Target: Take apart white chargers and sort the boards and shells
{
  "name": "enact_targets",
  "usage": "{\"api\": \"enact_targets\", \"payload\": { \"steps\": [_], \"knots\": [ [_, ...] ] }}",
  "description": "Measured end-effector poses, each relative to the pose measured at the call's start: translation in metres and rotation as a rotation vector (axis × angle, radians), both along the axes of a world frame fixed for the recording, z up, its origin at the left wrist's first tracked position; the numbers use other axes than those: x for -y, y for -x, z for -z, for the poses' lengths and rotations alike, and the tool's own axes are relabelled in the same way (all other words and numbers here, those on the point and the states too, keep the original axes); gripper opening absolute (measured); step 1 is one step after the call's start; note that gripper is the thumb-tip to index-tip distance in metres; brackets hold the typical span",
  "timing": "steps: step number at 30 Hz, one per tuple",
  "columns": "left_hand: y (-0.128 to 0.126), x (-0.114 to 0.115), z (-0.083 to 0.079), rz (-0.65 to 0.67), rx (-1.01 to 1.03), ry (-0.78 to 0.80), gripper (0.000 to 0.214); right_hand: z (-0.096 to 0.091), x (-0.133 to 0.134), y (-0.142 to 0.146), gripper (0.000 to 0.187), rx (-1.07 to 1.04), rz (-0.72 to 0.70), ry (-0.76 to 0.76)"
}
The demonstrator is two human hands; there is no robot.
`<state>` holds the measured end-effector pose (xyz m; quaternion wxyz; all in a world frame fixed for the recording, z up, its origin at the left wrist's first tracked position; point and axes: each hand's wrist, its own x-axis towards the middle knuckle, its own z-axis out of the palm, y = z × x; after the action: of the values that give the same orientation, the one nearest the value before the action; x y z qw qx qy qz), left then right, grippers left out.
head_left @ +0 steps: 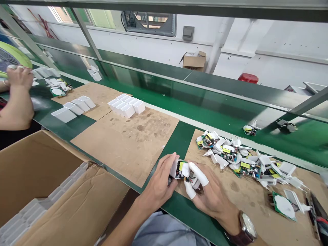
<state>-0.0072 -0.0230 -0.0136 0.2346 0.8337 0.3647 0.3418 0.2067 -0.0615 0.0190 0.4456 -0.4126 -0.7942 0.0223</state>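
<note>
My left hand is closed around a white plastic housing near the table's front edge. Its open end faces right, toward my other hand. A small circuit board with a yellow part and white filler sits partly inside that opening. My right hand, with white finger cots on thumb and forefinger, pinches the board's outer end, where a white plastic piece also shows. How deep the board sits is hidden by my fingers. To the right lies a pile of circuit boards with white plug parts.
White empty housings stand in a block and a row on the left. An open cardboard box holds many more. A single board and dark-handled tools lie right. Another person's arm is at far left, by a green fan.
</note>
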Motion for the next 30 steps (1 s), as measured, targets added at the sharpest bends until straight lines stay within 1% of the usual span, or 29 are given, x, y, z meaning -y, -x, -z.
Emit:
{"api": "enact_targets", "payload": {
  "steps": [6, 10, 13, 15, 17, 18, 21, 23, 24, 26, 28, 30],
  "knots": [
    [0.0, -0.001, -0.003, 0.002, -0.01, 0.006, 0.087, 0.001, 0.0, 0.0, 0.078, 0.007, -0.005, 0.004],
    [0.0, -0.002, -0.001, -0.003, -0.008, 0.001, 0.082, 0.006, -0.001, 0.0, 0.078, 0.005, -0.001, 0.039],
    [0.0, -0.005, 0.004, -0.011, -0.015, 0.0, 0.078, 0.011, -0.003, 0.003, 0.073, 0.009, -0.031, 0.065],
    [0.0, -0.009, 0.01, -0.025, 0.002, -0.034, 0.074, 0.013, -0.006, 0.005, 0.071, -0.003, -0.055, 0.078],
    [0.001, -0.014, 0.016, -0.052, 0.046, -0.054, 0.072, 0.011, -0.009, 0.007, 0.069, -0.052, -0.058, 0.141],
    [0.003, -0.018, 0.017, -0.063, 0.07, -0.046, 0.071, 0.01, -0.011, 0.007, 0.066, -0.089, -0.054, 0.183],
    [0.012, -0.027, 0.016, -0.052, 0.099, 0.052, 0.067, 0.003, -0.018, 0.006, 0.046, -0.188, -0.04, 0.274],
    [0.02, -0.031, 0.012, -0.061, 0.107, 0.159, 0.062, -0.001, -0.023, 0.004, 0.04, -0.179, -0.045, 0.276],
    [0.024, -0.032, 0.009, -0.078, 0.132, 0.219, 0.059, -0.002, -0.025, 0.002, 0.04, -0.152, -0.052, 0.268],
    [0.029, -0.032, 0.004, -0.11, 0.247, 0.339, 0.057, 0.0, -0.031, 0.0, 0.041, -0.084, -0.072, 0.233],
    [0.031, -0.03, 0.001, -0.106, 0.402, 0.431, 0.06, 0.005, -0.039, 0.0, 0.043, -0.019, -0.091, 0.193],
    [0.03, -0.028, -0.002, -0.098, 0.508, 0.512, 0.066, 0.01, -0.047, 0.001, 0.044, 0.036, -0.11, 0.167]
  ]
}}
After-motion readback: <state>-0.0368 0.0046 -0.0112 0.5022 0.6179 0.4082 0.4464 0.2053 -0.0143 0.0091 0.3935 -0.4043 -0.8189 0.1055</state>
